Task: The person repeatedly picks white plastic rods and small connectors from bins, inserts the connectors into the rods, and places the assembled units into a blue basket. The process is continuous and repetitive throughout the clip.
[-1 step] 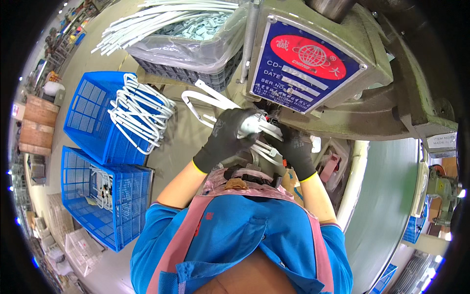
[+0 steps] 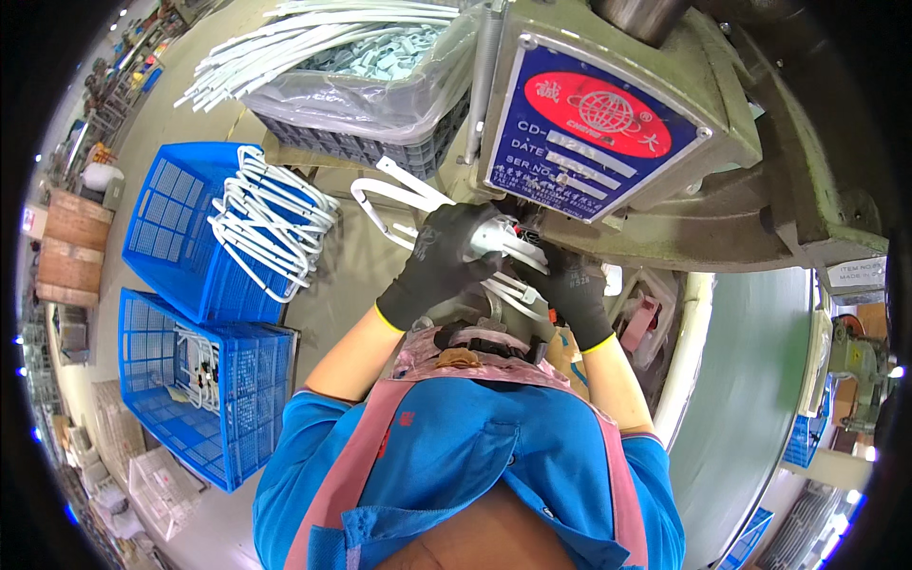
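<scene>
My left hand, in a black glove with a yellow cuff edge, is closed around a white bent tube below the front of a green machine. The tube's curved end loops out to the left past my fingers. My right hand, gloved the same way, is closed on the tube's other side, its fingertips partly hidden under the machine head. White tube lengths also show between and below both hands. Whatever touches the tube under the machine is hidden.
A grey crate lined with clear plastic holds small pale pieces, with long white strips across it. Two blue crates stand at left; white bent tubes lie on the upper crate, more inside the lower crate. A green surface lies right.
The view has shifted very slightly. Both hands keep their hold on the white bent tube in nearly the same place.
</scene>
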`<state>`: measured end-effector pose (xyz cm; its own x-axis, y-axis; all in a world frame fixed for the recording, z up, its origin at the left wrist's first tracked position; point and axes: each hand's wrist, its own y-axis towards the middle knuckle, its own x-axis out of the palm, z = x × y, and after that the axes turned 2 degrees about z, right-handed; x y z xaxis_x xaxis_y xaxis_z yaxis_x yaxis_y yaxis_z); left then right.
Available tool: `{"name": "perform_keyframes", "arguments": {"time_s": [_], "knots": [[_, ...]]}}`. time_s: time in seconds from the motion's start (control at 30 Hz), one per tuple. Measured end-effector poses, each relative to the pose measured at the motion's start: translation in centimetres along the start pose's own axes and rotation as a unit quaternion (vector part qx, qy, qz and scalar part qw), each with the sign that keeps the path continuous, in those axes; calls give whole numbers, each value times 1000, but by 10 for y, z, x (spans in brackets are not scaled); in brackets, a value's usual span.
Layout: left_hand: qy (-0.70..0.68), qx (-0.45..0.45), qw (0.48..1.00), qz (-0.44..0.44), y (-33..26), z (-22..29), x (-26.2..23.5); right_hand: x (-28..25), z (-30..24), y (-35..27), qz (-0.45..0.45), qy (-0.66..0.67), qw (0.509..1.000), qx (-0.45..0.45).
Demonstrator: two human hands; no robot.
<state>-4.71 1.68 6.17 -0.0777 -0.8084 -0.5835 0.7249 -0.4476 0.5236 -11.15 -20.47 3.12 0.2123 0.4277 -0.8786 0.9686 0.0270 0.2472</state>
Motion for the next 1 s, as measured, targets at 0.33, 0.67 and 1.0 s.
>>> {"name": "perform_keyframes", "arguments": {"time_s": [0.33, 0.67, 1.0], "knots": [[61, 144, 983, -100, 24, -17, 14, 0, -8, -4, -4, 20, 999, 32], [-21, 202, 977, -68, 36, -35, 10, 2, -19, -7, 49, -25, 996, 66], [-39, 198, 974, -103, 37, -46, -4, -7, -34, -6, 56, -120, 990, 56]]}}
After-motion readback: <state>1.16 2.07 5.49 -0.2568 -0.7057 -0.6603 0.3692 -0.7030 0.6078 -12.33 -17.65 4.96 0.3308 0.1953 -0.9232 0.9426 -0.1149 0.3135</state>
